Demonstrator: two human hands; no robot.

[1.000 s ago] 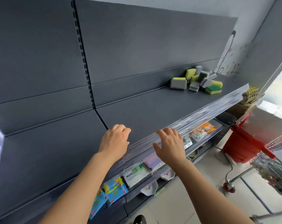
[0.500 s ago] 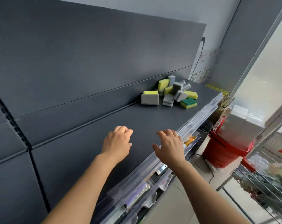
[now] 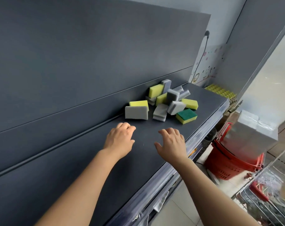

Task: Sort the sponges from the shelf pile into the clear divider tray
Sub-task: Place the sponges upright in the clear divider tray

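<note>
A pile of sponges [image 3: 164, 100], several grey and several yellow, lies on the dark shelf [image 3: 203, 105] against its back panel. A grey sponge [image 3: 136, 112] stands at the pile's left; a yellow sponge with a green top [image 3: 186, 116] lies at its right front. My left hand [image 3: 119, 138] hovers just short of the grey sponge, fingers loosely curled, holding nothing. My right hand [image 3: 172, 142] hangs over the shelf near its front edge, fingers relaxed and empty. No clear divider tray is in view.
The shelf's clear front strip [image 3: 202, 144] runs along its edge. Stacked red baskets [image 3: 226, 162] stand on the floor to the right with a grey box [image 3: 251, 136] above them. A wire trolley [image 3: 269, 201] is at the lower right. Yellow items [image 3: 220, 91] sit beyond the shelf's end.
Both hands have come forward along the shelf, from its front edge to close beside the sponge pile. The pile looks larger and nearer. Neither hand has taken hold of anything.
</note>
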